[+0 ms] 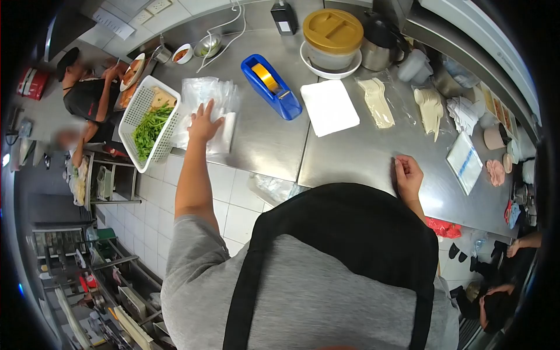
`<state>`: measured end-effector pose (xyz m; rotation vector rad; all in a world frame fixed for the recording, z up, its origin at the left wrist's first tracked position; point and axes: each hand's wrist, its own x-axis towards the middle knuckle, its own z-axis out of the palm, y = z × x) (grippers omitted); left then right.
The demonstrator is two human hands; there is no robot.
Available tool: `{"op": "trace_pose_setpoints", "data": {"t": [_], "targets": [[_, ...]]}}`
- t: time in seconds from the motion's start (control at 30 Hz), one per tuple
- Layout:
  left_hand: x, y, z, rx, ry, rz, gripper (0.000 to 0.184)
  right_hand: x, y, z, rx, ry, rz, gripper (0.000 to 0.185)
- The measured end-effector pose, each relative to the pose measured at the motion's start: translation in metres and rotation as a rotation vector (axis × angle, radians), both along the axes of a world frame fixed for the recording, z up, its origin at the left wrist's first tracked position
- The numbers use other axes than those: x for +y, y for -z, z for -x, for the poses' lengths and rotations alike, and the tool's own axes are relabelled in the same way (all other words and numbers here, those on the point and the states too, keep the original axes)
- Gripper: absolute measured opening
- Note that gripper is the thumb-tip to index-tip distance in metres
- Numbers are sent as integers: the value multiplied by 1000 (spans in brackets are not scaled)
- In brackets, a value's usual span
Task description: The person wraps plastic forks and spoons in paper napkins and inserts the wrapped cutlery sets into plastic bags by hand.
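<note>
My left hand (pixel 204 123) lies with its fingers spread on a stack of clear plastic bags (pixel 219 93) on the steel counter. Just left of the bags is a white perforated basket (pixel 172 119) with leafy greens (pixel 150 128) inside. My right hand (pixel 408 174) rests at the counter's front edge, its fingers curled in. Whether anything is inside that curl is hidden. A blue tape dispenser (pixel 284 104) with yellow tape stands between my hands, towards the back. Beside it lies a pile of white paper sheets (pixel 331 108).
Packs of plastic forks (pixel 430 111) and other pale cutlery (pixel 378 104) lie on the right. A tub with a gold lid (pixel 332 32) sits in a white bowl near a steel jug (pixel 380 46). Co-workers stand at the far left (pixel 87 87) and lower right.
</note>
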<state>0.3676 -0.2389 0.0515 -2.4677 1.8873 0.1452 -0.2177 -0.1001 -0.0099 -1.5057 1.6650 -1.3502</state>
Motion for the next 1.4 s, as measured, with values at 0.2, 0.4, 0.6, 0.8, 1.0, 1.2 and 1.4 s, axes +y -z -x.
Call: {"op": "trace_pose_setpoints", "data": {"t": [0.2,0.4,0.6,0.8,1.0,1.2,1.4], "targets": [[12,-21,42,-215,82,418,69,2,-5,-1,39,-1,20,9],[47,-24,180,320,708,711,28,2,-4,-1,95,6,52,9],[45,3,299,452,782,405,23,5,-9,0,76,-22,56,9],[29,16,297,507,651,311,13,6,-9,5,63,-97,65,8],[20,21,293,672,567,306,8,7,-10,9,57,-165,63,6],[27,-34,301,640,597,562,7,5,-7,14,-54,-160,34,8],[90,-82,332,423,863,628,16,-17,-9,42,-120,-111,12,9]]}}
